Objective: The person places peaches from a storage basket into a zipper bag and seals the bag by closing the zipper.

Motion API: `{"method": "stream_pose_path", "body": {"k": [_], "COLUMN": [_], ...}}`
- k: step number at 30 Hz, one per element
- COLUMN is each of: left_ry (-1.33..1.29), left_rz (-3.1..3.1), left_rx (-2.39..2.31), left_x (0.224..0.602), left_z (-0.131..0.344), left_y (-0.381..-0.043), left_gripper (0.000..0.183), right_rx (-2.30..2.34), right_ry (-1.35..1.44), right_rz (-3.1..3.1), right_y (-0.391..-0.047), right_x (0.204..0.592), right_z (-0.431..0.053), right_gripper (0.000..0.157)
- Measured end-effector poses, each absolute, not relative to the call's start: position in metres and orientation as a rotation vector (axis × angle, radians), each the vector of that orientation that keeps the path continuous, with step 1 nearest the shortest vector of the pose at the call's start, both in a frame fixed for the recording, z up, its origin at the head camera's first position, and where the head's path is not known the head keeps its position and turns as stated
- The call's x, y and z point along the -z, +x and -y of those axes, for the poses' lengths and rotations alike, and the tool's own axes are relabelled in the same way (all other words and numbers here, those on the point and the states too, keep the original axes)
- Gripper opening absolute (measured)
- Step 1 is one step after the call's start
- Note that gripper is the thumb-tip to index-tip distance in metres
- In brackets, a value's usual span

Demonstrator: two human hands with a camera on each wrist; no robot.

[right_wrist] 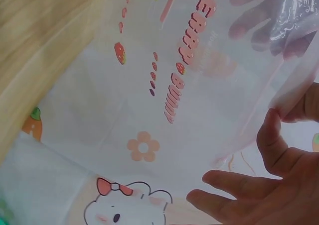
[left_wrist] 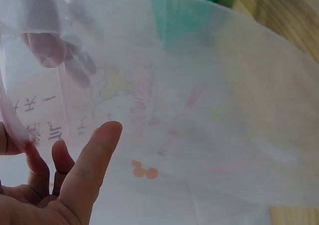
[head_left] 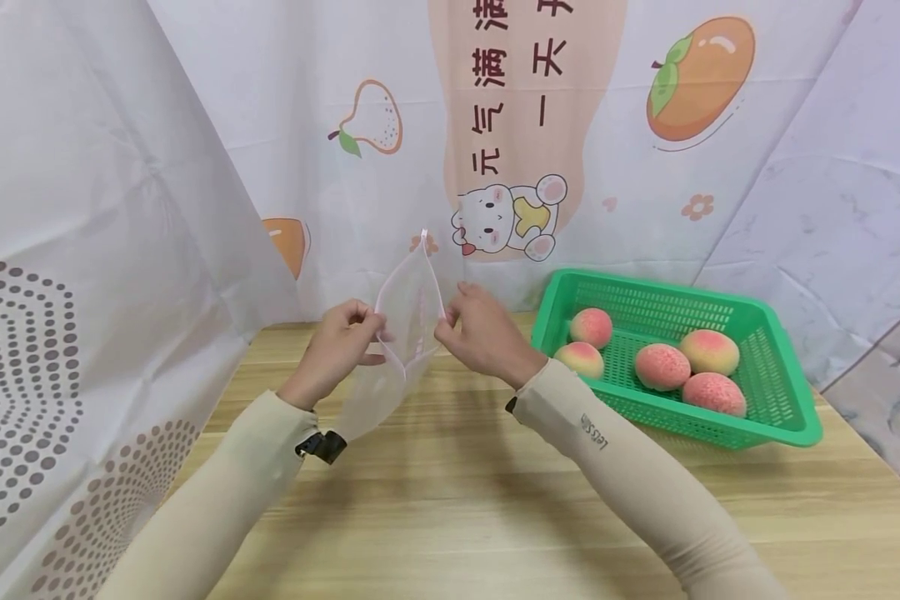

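Observation:
A translucent zip bag [head_left: 403, 346] with a pink-edged mouth hangs above the table, its mouth spread apart and its slider at the top end. My left hand [head_left: 339, 343] pinches the left edge of the mouth between thumb and finger. On the opposite edge, my right hand [head_left: 487, 333] pinches the rim the same way, other fingers loosely extended. Red printed lettering shows on the bag [right_wrist: 184, 51] in the right wrist view. Through the film in the left wrist view, the fingers of the right hand appear blurred. I see nothing inside the bag.
A green plastic basket [head_left: 783, 367] stands on the right of the wooden table [head_left: 450, 517]. It holds several peaches, among them a pink peach [head_left: 662, 367]. A printed curtain [head_left: 390, 50] hangs behind the table, and another cloth [head_left: 82, 208] covers the left side.

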State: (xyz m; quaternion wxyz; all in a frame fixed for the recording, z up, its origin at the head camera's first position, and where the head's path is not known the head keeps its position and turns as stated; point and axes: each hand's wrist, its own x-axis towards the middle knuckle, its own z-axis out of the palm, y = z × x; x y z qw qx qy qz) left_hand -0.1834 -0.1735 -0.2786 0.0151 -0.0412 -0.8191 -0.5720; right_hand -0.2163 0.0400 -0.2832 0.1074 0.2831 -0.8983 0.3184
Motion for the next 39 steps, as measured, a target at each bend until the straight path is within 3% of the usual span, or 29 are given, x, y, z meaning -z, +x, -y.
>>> {"method": "stream_pose_path", "body": {"k": [17,29,39], "left_ry": [-0.132,-0.029,-0.006], "left_rz": [2.559,2.55,2.56], "left_rx": [1.667,1.647,1.647], "left_x": [0.247,0.247,0.248], "left_z": [0.178,0.19,0.193], "left_y": [-0.19,-0.191,-0.191], "left_gripper": [0.027,0.022,0.021], "right_rx": [-0.862,-0.838,-0.836], "right_ry": [0.831,0.758,0.734], "right_rz": [2.661,2.792,2.824], "right_y": [-0.225,-0.232,-0.236], "right_x": [0.244,0.242,0.234], "right_z": [-0.043,-0.062,-0.075], "right_gripper": [0.023,0.018,0.025]}}
